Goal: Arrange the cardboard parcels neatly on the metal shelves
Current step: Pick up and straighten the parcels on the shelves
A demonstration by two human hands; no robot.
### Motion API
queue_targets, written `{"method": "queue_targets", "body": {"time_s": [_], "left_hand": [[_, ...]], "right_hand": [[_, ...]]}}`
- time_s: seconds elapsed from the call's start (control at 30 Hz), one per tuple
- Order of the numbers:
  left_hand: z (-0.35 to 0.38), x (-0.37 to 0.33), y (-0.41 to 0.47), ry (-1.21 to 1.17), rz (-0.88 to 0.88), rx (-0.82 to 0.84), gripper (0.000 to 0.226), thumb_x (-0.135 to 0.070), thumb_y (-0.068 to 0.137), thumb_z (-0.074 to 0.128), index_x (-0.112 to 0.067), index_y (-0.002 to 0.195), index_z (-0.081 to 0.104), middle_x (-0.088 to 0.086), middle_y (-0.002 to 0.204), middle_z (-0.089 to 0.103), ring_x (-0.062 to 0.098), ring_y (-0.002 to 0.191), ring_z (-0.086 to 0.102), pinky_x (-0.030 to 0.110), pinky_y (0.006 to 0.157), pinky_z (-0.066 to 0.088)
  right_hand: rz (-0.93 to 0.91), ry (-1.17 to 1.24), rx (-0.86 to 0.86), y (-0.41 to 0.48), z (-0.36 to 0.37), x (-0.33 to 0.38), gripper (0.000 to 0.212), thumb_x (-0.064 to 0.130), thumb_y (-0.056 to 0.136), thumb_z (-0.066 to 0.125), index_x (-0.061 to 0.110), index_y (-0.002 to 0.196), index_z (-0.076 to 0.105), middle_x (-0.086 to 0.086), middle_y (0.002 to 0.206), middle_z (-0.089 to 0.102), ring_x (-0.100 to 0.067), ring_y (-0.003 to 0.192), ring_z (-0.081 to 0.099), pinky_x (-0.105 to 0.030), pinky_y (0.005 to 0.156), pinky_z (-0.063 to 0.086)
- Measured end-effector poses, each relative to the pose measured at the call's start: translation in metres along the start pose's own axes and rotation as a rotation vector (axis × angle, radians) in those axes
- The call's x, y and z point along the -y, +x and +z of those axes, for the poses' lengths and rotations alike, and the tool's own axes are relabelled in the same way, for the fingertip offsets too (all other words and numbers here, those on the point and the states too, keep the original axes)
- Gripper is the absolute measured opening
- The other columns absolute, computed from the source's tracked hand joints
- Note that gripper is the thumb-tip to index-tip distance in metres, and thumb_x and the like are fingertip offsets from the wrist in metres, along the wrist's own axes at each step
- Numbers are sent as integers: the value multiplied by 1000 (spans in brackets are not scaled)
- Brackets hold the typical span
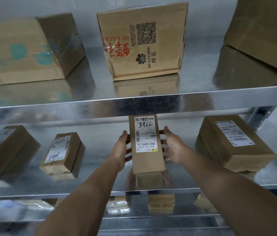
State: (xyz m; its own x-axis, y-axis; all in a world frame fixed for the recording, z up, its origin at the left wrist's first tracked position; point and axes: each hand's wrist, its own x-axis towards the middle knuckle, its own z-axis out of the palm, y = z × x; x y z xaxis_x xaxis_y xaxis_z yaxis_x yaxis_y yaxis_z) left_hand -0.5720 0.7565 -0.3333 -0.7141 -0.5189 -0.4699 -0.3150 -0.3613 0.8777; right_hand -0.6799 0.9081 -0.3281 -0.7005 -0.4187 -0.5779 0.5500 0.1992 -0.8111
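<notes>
A narrow cardboard parcel [147, 145] with a white label marked 7786 lies on the middle metal shelf [100, 188], long side pointing away from me. My left hand [121, 149] holds its left side and my right hand [173, 145] holds its right side, fingers wrapped along the edges. To its left lie a small parcel [63, 153] labelled 9877 and a longer parcel [6, 149]. To its right sits a wide flat parcel [234, 142] with a white label.
The upper shelf [134, 101] carries a big box [23, 50] at left, a printed box [142, 41] with a QR code in the middle and another box [267, 31] at right. A lower shelf holds more parcels [161, 202].
</notes>
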Motion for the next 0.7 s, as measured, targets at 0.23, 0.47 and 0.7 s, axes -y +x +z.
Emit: {"method": "queue_targets", "body": {"time_s": [0.23, 0.47, 0.7], "left_hand": [[-7, -5, -4, -20, 22, -18, 42, -49, 108, 32, -27, 132, 58, -1, 126, 65, 31, 113, 62, 51, 87, 52], [-9, -2, -11, 32, 71, 15, 33, -36, 105, 44, -16, 108, 70, -1, 87, 76, 27, 100, 66, 46, 79, 55], [-12, 7, -10, -56, 97, 62, 27, -33, 104, 50, -17, 115, 68, -1, 88, 76, 24, 93, 65, 39, 77, 51]], "right_hand": [[-13, 32, 7, 2, -1, 1, 51, 57, 108, 28, 28, 142, 53, -9, 120, 66, -36, 114, 61, -58, 95, 50], [-23, -4, 24, -1, 6, 1, 51, 61, 105, 35, 23, 114, 68, -6, 104, 75, -27, 110, 64, -63, 104, 45], [-29, -40, 69, -8, 5, 1, 27, 45, 102, 49, 24, 97, 65, 1, 84, 75, -23, 100, 64, -56, 99, 50]]}}
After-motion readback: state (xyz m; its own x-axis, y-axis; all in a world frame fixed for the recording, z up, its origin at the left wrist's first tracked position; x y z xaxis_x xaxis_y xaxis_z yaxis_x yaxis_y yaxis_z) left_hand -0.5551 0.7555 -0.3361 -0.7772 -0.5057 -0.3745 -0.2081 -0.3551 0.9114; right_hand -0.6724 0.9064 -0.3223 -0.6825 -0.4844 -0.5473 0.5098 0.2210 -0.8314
